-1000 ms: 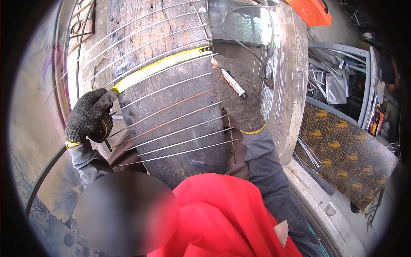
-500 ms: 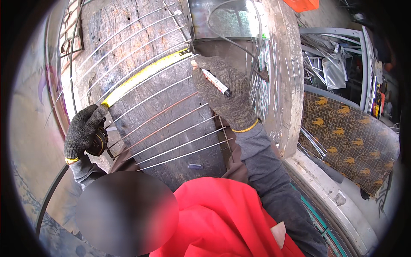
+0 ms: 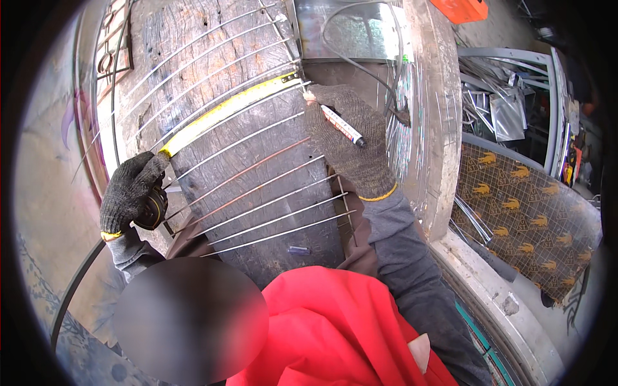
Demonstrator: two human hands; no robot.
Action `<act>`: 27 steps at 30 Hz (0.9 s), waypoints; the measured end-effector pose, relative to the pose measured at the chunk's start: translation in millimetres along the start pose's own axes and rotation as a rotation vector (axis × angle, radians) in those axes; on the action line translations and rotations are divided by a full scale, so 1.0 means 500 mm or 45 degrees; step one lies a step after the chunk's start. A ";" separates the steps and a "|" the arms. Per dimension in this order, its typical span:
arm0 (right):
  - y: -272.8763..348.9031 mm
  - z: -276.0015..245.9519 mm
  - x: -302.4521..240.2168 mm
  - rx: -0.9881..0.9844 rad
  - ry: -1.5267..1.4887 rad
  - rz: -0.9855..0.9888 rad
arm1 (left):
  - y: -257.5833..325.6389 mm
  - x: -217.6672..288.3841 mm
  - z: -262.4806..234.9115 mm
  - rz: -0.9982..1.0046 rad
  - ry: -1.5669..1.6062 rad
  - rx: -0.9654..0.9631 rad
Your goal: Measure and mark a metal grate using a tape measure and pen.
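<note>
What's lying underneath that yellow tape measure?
The yellow tape measure lies across thin metal rods on a scorched wooden tabletop. The left hand covers its case; the right hand hides its far end.

The gloved left hand (image 3: 132,193) grips a tape measure case (image 3: 154,207), its yellow tape (image 3: 222,114) stretched over thin metal rods (image 3: 257,186) on the wooden bench (image 3: 212,58). The gloved right hand (image 3: 351,138) holds a marker (image 3: 342,125) at the tape's far end.

Metal rods (image 3: 257,193) are lying across the wooden desk (image 3: 212,77), a tape measure (image 3: 212,119) stretching over them, a mesh panel (image 3: 521,219) leaning at right.
</note>
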State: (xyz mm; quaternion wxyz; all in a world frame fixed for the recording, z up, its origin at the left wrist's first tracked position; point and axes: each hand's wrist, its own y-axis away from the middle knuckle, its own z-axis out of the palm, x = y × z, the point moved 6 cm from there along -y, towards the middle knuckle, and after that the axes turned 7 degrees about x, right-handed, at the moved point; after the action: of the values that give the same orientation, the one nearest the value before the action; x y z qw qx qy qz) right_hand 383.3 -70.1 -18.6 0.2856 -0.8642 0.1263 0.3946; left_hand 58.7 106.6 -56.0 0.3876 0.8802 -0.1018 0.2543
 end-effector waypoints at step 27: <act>0.013 0.015 0.004 -0.094 -0.021 -0.047 | -0.006 0.002 0.001 0.057 -0.006 -0.040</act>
State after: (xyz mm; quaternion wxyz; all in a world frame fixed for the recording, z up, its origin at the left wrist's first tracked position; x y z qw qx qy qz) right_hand 377.3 -71.1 -26.5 0.2619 -0.8730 0.0934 0.4007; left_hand 61.0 108.3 -58.0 0.3955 0.8720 -0.1264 0.2594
